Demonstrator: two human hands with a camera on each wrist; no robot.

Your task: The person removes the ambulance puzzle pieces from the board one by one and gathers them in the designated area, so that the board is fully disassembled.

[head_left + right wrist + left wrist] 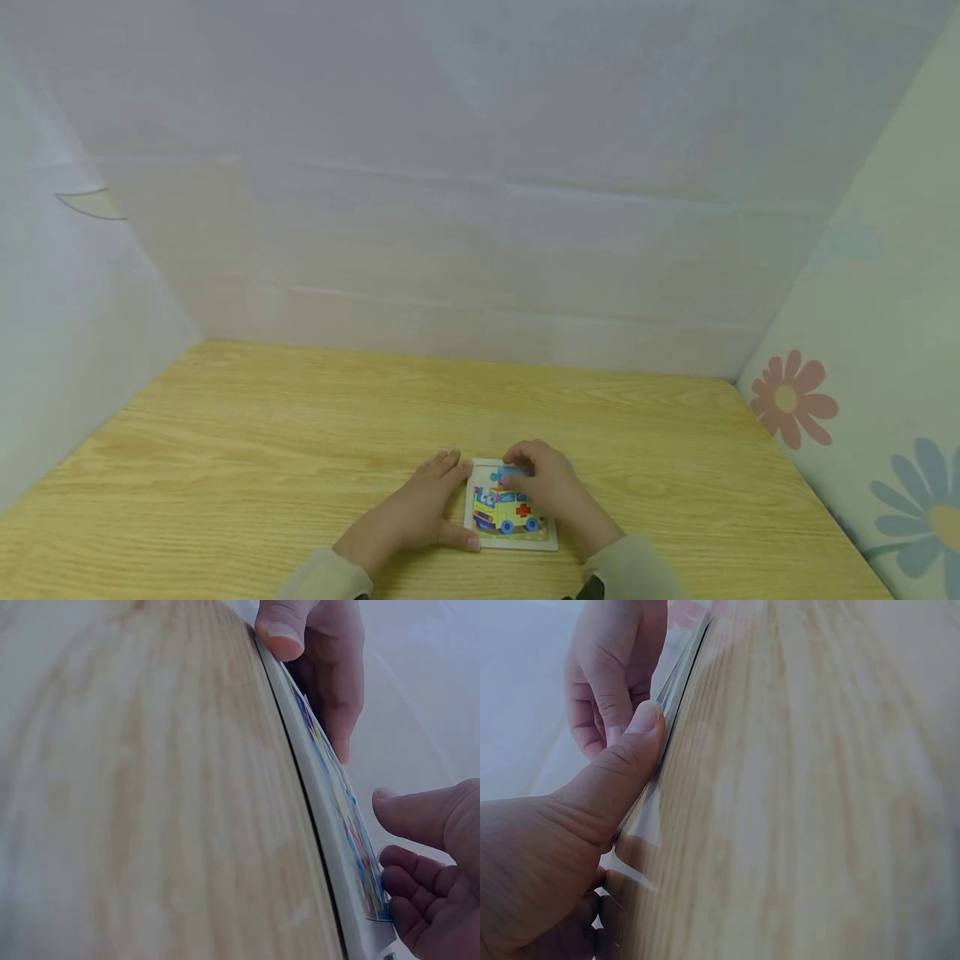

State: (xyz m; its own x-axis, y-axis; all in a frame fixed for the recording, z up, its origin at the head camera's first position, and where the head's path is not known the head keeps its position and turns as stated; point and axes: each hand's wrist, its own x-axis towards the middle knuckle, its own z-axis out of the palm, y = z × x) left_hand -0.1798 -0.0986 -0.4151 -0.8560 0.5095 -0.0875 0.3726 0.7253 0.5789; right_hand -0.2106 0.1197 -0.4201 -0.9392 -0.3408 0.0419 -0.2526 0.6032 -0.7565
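A small jigsaw puzzle (510, 510) of a yellow ambulance lies in a white-rimmed tray (517, 546) on the table. My left hand (420, 508) spans the tray's left side, with the thumb at the near corner and straight fingers by the far corner. In the left wrist view, that thumb (641, 724) presses on the tray's edge. Over the upper right of the puzzle is my right hand (551, 483), fingers loosely bent, beside a blue puzzle piece (498, 477). The right wrist view shows a gap between its thumb (409, 814) and its fingers (409, 889), fingertips right at the puzzle.
A bit of blue (570, 462) shows just beyond the right hand. The wood-grain table (300, 433) extends around the tray. Pale fabric walls (480, 250) stand behind and at both sides, the right one printed with flowers (786, 398).
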